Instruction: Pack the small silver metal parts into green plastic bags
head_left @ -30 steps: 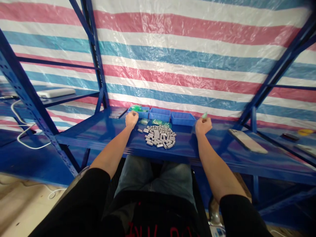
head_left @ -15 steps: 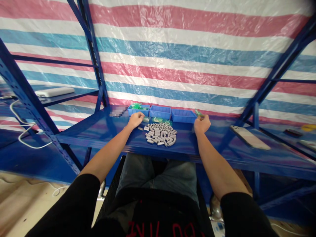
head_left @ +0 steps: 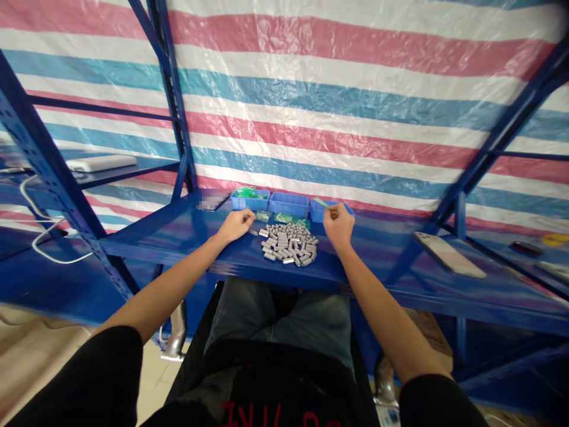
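Observation:
My right hand (head_left: 340,225) is pinched on a small green plastic bag (head_left: 320,203), above the right blue bin (head_left: 342,209). Blur hides whether anything is inside the bag. On the left, my left hand (head_left: 239,225) rests low over the tabletop with thumb and fingers together; what they hold, if anything, is too small to make out. A small metal cylinder (head_left: 253,232) lies just beside its fingertips. Between my hands is a pile of silvery metal cylinders (head_left: 291,243). Clear green-tinted bags (head_left: 291,220) lie flat behind the pile.
The left blue bin (head_left: 249,203) holds green plastic pieces; a middle blue bin (head_left: 288,204) stands beside it. A phone (head_left: 448,254) lies to the right on the blue table (head_left: 195,237). Blue rack posts (head_left: 171,101) rise at both sides, before a striped sheet.
My right hand has moved left with the green bag, from beside the right bin to over it. My left hand has shifted slightly left and toward me.

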Demonstrator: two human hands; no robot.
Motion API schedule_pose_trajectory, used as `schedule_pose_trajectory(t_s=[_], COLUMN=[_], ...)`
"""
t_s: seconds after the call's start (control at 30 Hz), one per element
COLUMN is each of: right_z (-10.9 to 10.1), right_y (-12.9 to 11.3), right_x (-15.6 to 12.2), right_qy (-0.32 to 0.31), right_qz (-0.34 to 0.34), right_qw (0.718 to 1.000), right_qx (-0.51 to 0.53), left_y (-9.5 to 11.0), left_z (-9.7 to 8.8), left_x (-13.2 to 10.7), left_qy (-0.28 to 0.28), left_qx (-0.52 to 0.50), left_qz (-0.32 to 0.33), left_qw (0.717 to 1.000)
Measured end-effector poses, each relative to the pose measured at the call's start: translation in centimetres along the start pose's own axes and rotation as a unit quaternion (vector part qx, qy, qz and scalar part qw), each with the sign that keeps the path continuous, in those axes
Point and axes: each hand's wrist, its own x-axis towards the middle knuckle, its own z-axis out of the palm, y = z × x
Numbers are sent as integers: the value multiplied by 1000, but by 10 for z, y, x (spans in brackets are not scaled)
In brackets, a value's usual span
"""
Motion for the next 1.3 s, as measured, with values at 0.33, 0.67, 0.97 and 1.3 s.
schedule_pose_trajectory(t_s=[0.33,0.67,0.97,1.3], right_z=[11,-15,-8,-12], right_y=[-25,12,-22,-28], right_x=[-25,-10,-32,-36], right_qy=[-134,-45,-180,-158], right_qz=[-137,7,-178,-227], right_qw=[981,998,966,960], right_qx=[-3,-40,-43,-47], left_y=[14,18,20,20], left_z=[-4,-7,-5,-3], left_x=[-6,-9,-9,-9], left_qy=[-40,-31,-29,-10], left_qx=[44,57,42,77], left_qz=[55,74,70,90], left_qw=[997,995,996,993])
